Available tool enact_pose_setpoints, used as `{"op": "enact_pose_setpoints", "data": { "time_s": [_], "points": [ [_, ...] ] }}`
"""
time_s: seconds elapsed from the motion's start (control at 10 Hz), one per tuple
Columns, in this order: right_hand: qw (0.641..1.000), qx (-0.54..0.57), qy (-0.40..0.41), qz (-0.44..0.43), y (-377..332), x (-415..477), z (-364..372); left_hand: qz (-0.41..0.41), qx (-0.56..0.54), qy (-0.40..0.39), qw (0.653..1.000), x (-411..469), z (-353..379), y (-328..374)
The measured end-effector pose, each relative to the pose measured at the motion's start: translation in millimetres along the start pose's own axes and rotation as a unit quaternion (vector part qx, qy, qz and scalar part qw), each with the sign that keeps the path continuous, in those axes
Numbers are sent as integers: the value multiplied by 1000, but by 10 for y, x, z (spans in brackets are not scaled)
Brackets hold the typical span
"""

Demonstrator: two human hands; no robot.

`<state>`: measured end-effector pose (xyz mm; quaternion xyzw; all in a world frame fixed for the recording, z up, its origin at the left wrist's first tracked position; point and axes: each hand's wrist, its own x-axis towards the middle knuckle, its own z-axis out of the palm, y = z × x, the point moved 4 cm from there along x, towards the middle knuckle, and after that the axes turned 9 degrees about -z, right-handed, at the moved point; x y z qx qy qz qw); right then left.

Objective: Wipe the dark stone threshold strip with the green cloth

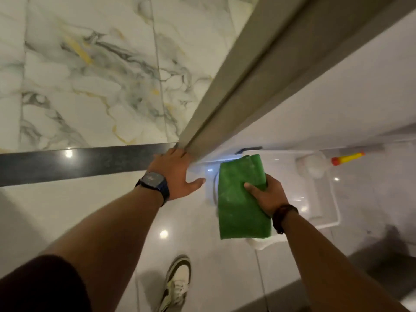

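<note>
Our right hand (269, 195) grips the green cloth (242, 199), hanging off the threshold strip's (74, 164) right end. Our left hand (174, 174), fingers spread, braces there. Wiping seems unstarted; next, cloth onto strip.

Cut off at the left picture edge: dark stone threshold strip (85, 162), its right end hidden under the left hand (174, 174) and the grey door edge (258, 86). Covered by the green cloth (242, 199): most fingers of the right hand (267, 194), thumb alone showing, plus part of the white tray (324, 199) behind. Blurred beyond telling: white round thing (311, 164) in the tray. Shoe (177, 287) cropped by the bottom edge. Too smeared to identify: yellow bottle (347, 158), red cap end.
</note>
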<state>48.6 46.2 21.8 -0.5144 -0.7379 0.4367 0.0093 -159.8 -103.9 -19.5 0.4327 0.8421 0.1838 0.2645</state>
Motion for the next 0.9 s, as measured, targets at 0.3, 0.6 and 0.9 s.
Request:
{"op": "enact_pose_setpoints", "data": {
  "time_s": [0.3, 0.6, 0.9],
  "points": [
    [990, -135, 22, 27, 1098, 665, -885, 57, 56, -43, 996, 420, 1183, 1280],
    [989, -129, 17, 63, 1801, 1161, -457, 83, 148, -14, 985, 735, 1906, 1377],
    [874, -447, -110, -157, 2092, 1019, 0, 85, 197, -42, 976, 757, 1930, 1352]
  ]
}}
